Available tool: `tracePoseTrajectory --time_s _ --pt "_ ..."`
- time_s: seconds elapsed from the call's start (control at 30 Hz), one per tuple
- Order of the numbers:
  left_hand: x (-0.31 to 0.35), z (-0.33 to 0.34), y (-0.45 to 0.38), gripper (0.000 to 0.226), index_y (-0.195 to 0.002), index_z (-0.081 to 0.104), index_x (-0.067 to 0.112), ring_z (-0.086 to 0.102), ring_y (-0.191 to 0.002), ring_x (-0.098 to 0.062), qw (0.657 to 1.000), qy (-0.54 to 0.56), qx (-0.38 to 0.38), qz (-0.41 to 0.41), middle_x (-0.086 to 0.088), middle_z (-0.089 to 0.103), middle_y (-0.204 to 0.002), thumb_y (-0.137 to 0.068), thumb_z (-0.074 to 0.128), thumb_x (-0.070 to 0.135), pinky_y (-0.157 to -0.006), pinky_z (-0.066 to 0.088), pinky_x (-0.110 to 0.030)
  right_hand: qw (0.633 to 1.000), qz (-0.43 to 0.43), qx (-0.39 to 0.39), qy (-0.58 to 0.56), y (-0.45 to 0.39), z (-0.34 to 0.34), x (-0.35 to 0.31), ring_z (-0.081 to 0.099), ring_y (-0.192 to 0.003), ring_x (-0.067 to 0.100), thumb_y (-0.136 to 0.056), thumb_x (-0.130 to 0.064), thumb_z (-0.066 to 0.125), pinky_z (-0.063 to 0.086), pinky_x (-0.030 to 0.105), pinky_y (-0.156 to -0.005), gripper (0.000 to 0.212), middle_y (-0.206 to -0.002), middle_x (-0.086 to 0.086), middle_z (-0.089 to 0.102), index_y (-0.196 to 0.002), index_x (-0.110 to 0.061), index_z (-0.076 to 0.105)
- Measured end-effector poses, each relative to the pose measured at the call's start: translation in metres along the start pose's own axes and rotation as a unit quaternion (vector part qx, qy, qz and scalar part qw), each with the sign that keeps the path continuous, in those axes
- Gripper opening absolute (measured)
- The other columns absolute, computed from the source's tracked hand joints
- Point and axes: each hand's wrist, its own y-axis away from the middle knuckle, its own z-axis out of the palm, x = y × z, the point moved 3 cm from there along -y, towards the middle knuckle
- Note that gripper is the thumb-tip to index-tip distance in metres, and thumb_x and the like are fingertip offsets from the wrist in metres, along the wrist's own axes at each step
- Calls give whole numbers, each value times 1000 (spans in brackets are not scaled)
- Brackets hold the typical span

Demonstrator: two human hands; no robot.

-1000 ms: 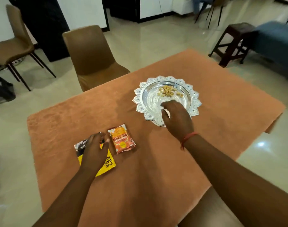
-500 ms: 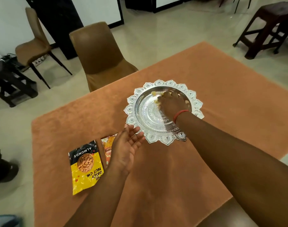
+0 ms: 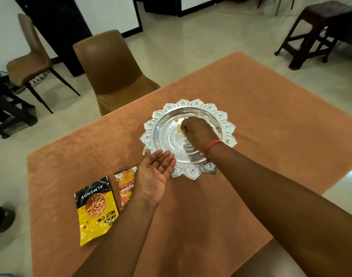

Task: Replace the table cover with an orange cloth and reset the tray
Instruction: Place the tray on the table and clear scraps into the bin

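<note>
An orange cloth (image 3: 221, 206) covered the desk. Nearest the viewer, left of the tray, lay an almond packet (image 3: 96, 209) and an orange snack packet (image 3: 124, 185). The left hand (image 3: 155, 172) was palm up, fingers straight, at the tray's (image 3: 151, 124) near rim. The right hand (image 3: 197, 132), fingers curled, pinched snack pieces (image 3: 179, 131) inside the tray.

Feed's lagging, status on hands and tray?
Left hand open, palm up at tray edge. Right hand curled over snack bits in tray. Nothing in the way.
</note>
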Motion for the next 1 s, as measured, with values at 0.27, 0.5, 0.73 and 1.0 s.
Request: tracePoseTrajectory --time_s 0.27,0.5,0.73,1.0 --pt "-5 29 -18 50 -95 60 13 66 -78 -15 998 40 -5 -41 -3 64 -84 -101 32 54 -73 53 -28 986 -93 -122 -72 32 -26 -80 61 -85 18 -86 -9 64 44 27 -70 16 -95 6 72 -100 -11 73" --pt "10 29 -22 53 -86 63 -2 67 -84 -27 995 89 12 -47 -18 69 -84 -106 27 31 -84 58 -39 998 -46 -33 -42 21 -41 -53 58 -110 25 -93 -20 60 45 34 -89 23 -116 8 66 -114 -15 68" --pt "19 8 -11 40 -95 58 -5 66 -100 -34 993 106 29 -36 -25 66 -103 -104 30 20 -86 55 -44 964 110 -187 157 21 -4 4 32 -135 40 -97 -50 49 35 51 -105 54 -145 17 39 -142 -21 43" --pt "16 -12 -7 35 -96 59 -6 67 -102 -35 994 96 28 -45 -25 71 -94 -101 33 16 -79 60 -46 987 -12 -103 120 39 22 -33 46 -119 35 -92 1 48 49 45 -92 39 -127 14 54 -129 -9 56"
